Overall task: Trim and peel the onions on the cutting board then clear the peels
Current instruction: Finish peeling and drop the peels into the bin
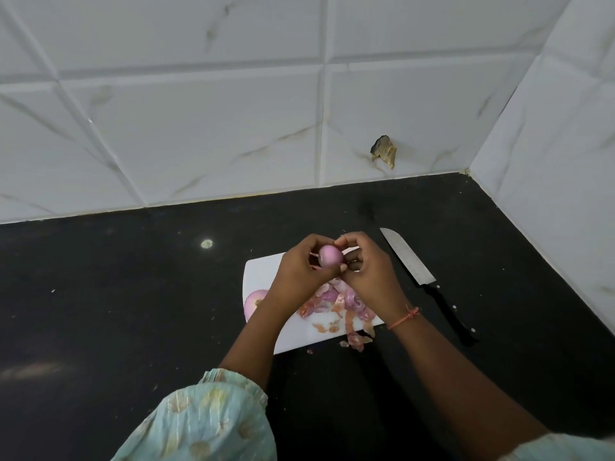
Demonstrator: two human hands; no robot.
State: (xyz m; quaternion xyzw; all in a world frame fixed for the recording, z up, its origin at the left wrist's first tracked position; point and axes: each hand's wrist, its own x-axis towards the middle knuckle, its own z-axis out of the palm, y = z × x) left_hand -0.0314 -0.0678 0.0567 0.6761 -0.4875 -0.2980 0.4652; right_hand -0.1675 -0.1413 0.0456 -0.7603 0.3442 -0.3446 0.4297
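Bench (133,294): a dark counter is being shown, meeting a white tiled wall (199,128) at its far edge and at its right edge; a small pale spot (206,243) is lying towards the far edge, left of the board.
Sleeve (206,420): a pale green patterned cuff is being worn on the left forearm, near the bench's front edge.
Cutting board (263,271): a white board is lying near the middle of the bench, partly covered by both arms.
Second onion (253,302): a pink peeled onion is resting at the board's left edge, partly hidden behind the left wrist.
Left hand (299,277): the fingers are being curled around the left side of the held onion.
Held onion (330,257): a small pink onion is being gripped between both hands above the board's far part, clear of its surface.
Peels (332,302): loose pinkish skins are lying heaped on the board's right half, a few spilling over its front right corner onto the bench.
Right hand (369,274): the fingertips are being pinched at the onion's right side; a thin orange thread (404,317) is being worn at the wrist.
Wall mark (384,151): a brownish patch is showing on the tiles low above the far edge.
Knife (426,282): a broad-bladed, black-handled knife is lying on the bench just right of the board, tip towards the far edge, untouched.
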